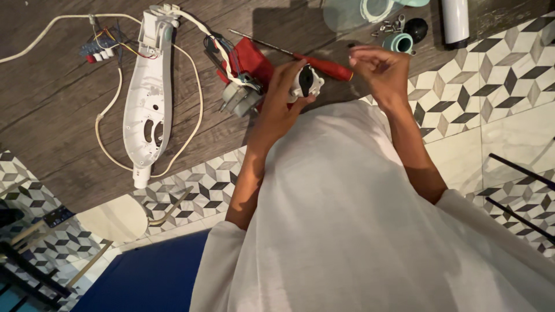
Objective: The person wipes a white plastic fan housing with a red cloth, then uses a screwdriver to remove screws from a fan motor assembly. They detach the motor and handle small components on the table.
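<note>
Hands (332, 86): two; motor part (306, 82): one.

Across the upper left of the frame, a white plastic housing (149, 98) and its looping cord (110, 107) blocked the wooden board. At upper centre a small motor (241, 97) on red cloth (250, 58) and a red-handled screwdriver (321, 65) crowded the hands. Loose screws (391, 26) and a white cylinder (455, 22) filled the upper right. Patterned tiles (491, 86) at right lay open.
</note>
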